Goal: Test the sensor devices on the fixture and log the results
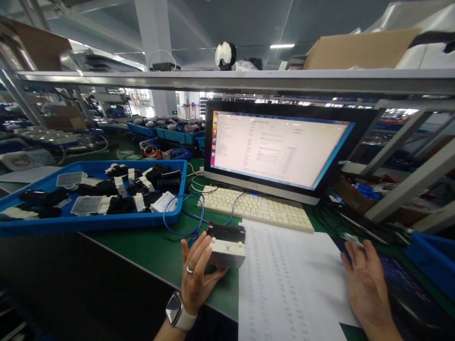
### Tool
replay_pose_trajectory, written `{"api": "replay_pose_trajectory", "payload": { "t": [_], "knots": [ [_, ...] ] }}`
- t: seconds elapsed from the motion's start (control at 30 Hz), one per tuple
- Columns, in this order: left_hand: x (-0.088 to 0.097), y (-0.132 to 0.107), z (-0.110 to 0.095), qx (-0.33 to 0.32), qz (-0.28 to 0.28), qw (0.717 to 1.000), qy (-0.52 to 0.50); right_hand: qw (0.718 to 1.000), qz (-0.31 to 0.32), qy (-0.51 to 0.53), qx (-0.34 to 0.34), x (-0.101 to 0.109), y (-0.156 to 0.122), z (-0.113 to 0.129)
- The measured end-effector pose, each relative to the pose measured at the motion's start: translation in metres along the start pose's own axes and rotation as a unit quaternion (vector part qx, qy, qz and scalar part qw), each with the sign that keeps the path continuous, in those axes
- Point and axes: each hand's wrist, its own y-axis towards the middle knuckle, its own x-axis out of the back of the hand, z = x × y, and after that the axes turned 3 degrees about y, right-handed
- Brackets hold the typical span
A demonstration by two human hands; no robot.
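Note:
My left hand (197, 270), with a ring on it and a watch at the wrist, grips a black-and-white boxy device (227, 248) by its left side. The device stands on the green tabletop at the edge of a printed sheet (284, 279), and a small square code shows on its white band. Loops of blue cable (203, 208) lie just behind it; whether the cable joins the device is hidden. Over the sheet's right edge is my right hand (368, 279), fingers bent and blurred. Something small and pale (351, 239) shows at its fingertips, too smeared to name.
A blue tray (142, 220) of black and white devices stands at the left. Behind the sheet are a cream keyboard (256, 208) and a lit monitor (277, 151). A shelf (227, 81) crosses overhead. A blue bin (432, 260) sits at the far right.

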Motion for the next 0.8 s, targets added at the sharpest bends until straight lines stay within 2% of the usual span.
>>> {"api": "replay_pose_trajectory", "payload": {
  "t": [0.17, 0.33, 0.53, 0.8],
  "knots": [
    [-0.0003, -0.0017, 0.0003, 0.006, 0.004, 1.0, 0.023, 0.999, 0.01, -0.03, 0.011, -0.0001, -0.0008, -0.0004],
    [-0.0007, -0.0014, 0.0004, 0.002, -0.001, 1.0, 0.017, 1.0, 0.006, -0.005, -0.003, -0.0001, 0.0003, 0.0005],
    [-0.0009, -0.0002, 0.0006, 0.002, 0.001, 1.0, 0.001, 0.999, -0.006, -0.033, 0.006, 0.0011, 0.0006, -0.0018],
    [0.0, -0.0017, 0.0008, 0.004, -0.001, 1.0, 0.006, 1.0, -0.008, -0.014, -0.013, -0.0025, 0.0008, -0.0005]
  ]
}}
